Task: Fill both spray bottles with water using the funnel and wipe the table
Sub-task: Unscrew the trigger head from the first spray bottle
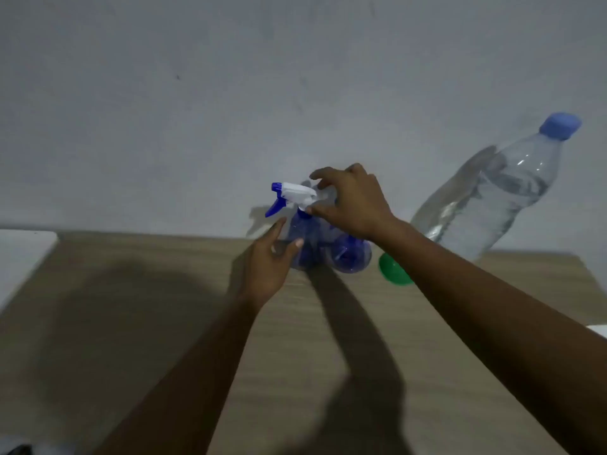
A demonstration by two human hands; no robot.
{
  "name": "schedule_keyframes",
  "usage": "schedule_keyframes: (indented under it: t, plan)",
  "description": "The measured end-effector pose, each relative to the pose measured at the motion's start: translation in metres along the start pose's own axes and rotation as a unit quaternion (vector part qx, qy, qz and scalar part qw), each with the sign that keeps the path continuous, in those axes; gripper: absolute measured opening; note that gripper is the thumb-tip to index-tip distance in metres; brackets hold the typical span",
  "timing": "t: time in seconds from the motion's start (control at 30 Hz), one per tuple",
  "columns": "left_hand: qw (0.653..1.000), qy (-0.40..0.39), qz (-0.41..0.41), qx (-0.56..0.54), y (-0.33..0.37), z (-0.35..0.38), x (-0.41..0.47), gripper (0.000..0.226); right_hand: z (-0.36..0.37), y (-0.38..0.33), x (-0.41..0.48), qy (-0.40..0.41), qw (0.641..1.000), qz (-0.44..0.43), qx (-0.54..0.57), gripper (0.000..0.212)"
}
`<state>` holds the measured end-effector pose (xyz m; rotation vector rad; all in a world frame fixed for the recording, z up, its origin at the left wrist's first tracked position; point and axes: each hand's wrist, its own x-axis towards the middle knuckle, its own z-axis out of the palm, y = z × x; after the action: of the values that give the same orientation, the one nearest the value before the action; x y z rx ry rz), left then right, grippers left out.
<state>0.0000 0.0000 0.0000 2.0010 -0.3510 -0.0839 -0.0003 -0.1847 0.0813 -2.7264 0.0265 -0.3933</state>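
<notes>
Two blue translucent spray bottles stand side by side at the back of the wooden table (164, 323), near the wall. The left spray bottle (307, 244) carries a white trigger head (292, 193) with a blue nozzle and lever. My right hand (353, 201) comes from above and pinches that head at its collar. My left hand (267, 262) cups this bottle's body from the left, thumb and fingers on it. The right spray bottle (351, 257) is partly hidden under my right wrist. A green funnel (391, 270) lies just right of the bottles, half covered by my right forearm.
A large clear water bottle (486, 198) with a blue cap stands at the back right, leaning in the wide-angle view. A white object (19, 257) sits at the table's left edge. A grey wall runs behind the table. A pale edge shows at far right (599, 331).
</notes>
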Motion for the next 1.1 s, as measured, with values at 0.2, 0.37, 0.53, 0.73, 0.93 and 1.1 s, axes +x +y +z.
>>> schedule_keyframes:
  t: [0.2, 0.37, 0.53, 0.73, 0.93, 1.1]
  plan:
    - [0.992, -0.077, -0.021, -0.093, 0.003, -0.002, 0.013, 0.059, 0.005, -0.009, 0.022, -0.11, 0.992, -0.012, -0.053, 0.051]
    - [0.99, -0.08, -0.021, -0.112, 0.0, -0.004, 0.012, 0.039, 0.008, -0.013, 0.019, -0.131, 0.991, 0.011, -0.039, 0.043]
    - [0.978, -0.082, -0.026, -0.191, -0.001, -0.003, -0.018, 0.037, -0.006, -0.02, -0.027, -0.059, 0.989, -0.085, -0.109, 0.035]
    - [0.984, -0.069, -0.031, -0.161, 0.013, 0.009, -0.083, 0.037, -0.021, -0.013, -0.098, -0.07, 0.994, -0.08, -0.039, 0.038]
    - [0.982, -0.073, -0.039, -0.17, 0.025, 0.035, -0.137, 0.045, -0.024, 0.004, -0.152, -0.09, 0.992, -0.035, 0.077, 0.025]
    - [0.99, -0.068, -0.033, -0.118, 0.029, 0.045, -0.152, 0.043, -0.027, 0.01, -0.173, -0.122, 0.975, -0.011, 0.187, 0.018]
